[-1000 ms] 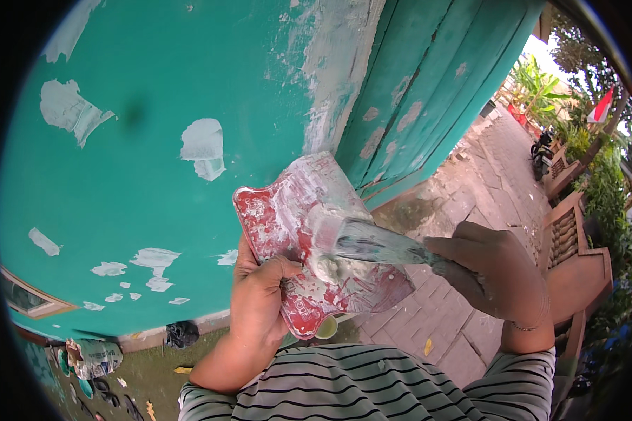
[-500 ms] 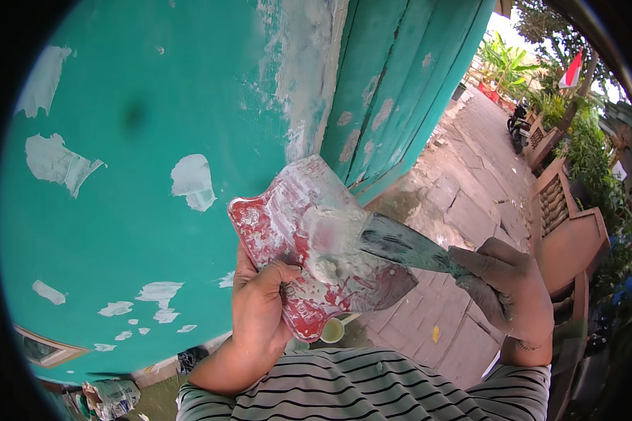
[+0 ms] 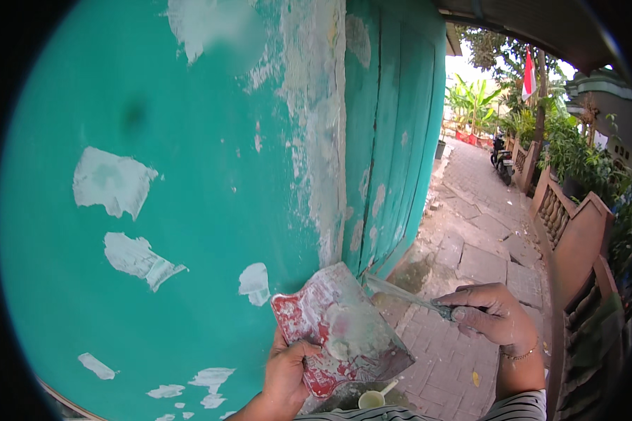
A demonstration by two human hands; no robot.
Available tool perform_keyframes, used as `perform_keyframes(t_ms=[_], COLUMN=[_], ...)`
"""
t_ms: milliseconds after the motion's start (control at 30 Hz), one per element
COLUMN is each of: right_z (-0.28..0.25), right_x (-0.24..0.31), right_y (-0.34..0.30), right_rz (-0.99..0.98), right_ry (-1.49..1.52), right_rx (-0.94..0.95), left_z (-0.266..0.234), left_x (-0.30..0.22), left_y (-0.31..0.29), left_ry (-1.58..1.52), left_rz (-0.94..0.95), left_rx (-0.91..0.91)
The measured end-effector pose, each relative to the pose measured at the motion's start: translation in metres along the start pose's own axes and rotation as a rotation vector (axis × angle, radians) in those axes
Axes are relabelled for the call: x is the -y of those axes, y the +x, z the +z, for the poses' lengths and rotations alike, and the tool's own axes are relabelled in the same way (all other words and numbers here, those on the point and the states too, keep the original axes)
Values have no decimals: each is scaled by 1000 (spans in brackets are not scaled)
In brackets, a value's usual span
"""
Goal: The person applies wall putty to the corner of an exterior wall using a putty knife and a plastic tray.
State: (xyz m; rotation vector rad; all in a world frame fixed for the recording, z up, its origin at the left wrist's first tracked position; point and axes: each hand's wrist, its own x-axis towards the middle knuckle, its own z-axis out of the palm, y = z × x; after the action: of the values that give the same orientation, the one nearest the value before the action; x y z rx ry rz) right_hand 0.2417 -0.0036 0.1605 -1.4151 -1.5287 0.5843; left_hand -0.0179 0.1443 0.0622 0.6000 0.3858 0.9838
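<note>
My left hand (image 3: pixel 286 375) grips a broad flat putty spreader (image 3: pixel 390 344) by its red scalloped edge, thumb on top. Wet whitish putty (image 3: pixel 351 330) lies smeared over its face. In my closed right hand (image 3: pixel 495 317) is a putty knife (image 3: pixel 404 293), its thin blade seen nearly edge-on and pointing left, a little apart from the spreader. The spreader's far corner lies in front of the foot of a whitish filled strip (image 3: pixel 312 140) on the green wall (image 3: pixel 196 224). Pale filler patches (image 3: pixel 116 182) dot that wall.
Right of the strip stand green wooden panels (image 3: pixel 400 133) with filler spots. A light cup with a handle (image 3: pixel 372 399) is below the spreader. A paved lane (image 3: pixel 470 231) runs off past a low balustrade (image 3: pixel 583 231) to a parked motorbike (image 3: pixel 502 158).
The putty knife has come off the spreader and turned edge-on. My view has tilted up, so both hands and the spreader sit lower, and more of the wall's upper part shows.
</note>
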Motion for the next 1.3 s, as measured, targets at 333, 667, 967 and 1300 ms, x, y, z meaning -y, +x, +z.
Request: perform_keyframes(t_ms=[333,667,967,1300], right_z=[-2,-21,-34,-58], right_x=[-11,1,-15,-11], right_y=[124,292,350,380], right_rz=[-302,-840,-1032,-910], right_ry=[794,458,317,444], right_rx=[-58,-326,-420,-227], left_z=[-13,-6,7,26], left_x=[25,42,47,49], left_y=[4,0,-3,6], left_ry=[100,356,226,30], left_rz=[85,214,285,199], left_rx=[-281,-415,-433,-463])
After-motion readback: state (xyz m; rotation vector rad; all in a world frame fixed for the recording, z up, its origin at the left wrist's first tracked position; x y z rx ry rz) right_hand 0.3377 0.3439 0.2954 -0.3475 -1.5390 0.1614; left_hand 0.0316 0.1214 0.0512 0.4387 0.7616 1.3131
